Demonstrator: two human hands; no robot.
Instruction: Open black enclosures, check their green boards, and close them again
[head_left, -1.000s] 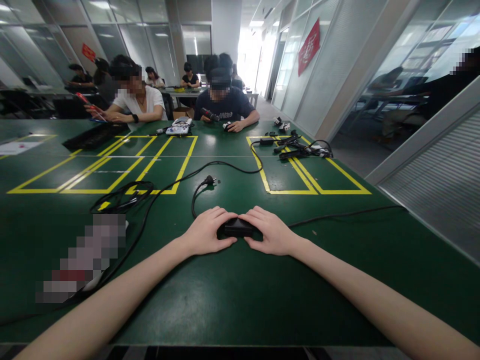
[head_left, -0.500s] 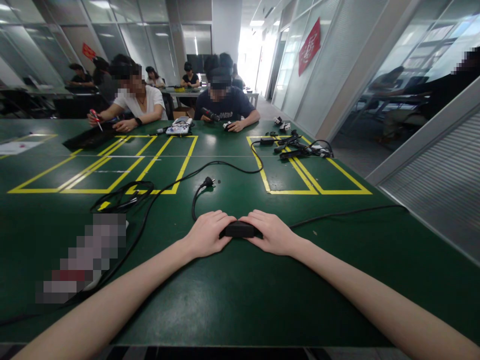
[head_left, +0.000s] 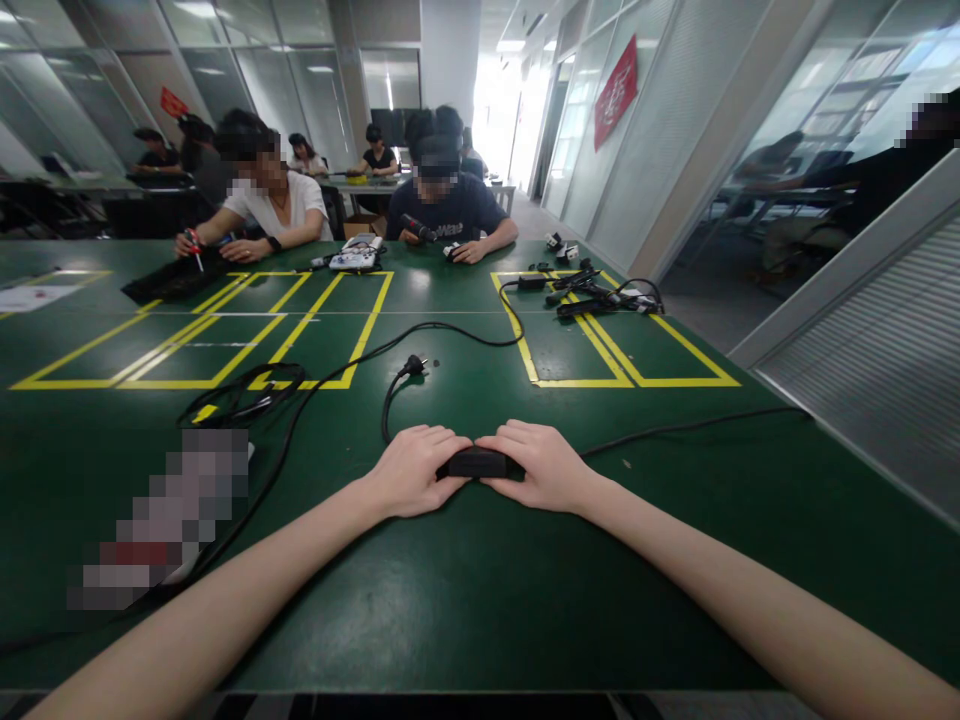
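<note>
"How do the hands stand?"

"My left hand (head_left: 416, 470) and right hand (head_left: 538, 466) are curled partly closed, thumbs on the near side, each gripping one end of a black block (head_left: 477, 462)."

"Where is the block?"

"Straight ahead of me, at the green counter (head_left: 420, 600). I cannot tell whether it rests there or is slightly lifted."

"How far along are we?"

"I'd judge the grasp done, with both hands on it. The block is not released, and its surroundings look unsorted. A short cord (head_left: 386, 412) curves from behind the left hand to a plug (head_left: 412, 366), lying loose, in no socket. A long cord (head_left: 690, 428) trails slack from the right hand's side. My fingers hide where either joins the block."

"And farther off?"

"A coil (head_left: 244, 395) to the left, then yellow tape (head_left: 585, 384), a heap of cables (head_left: 585, 305) on the right, and two co-workers seated opposite."
</note>
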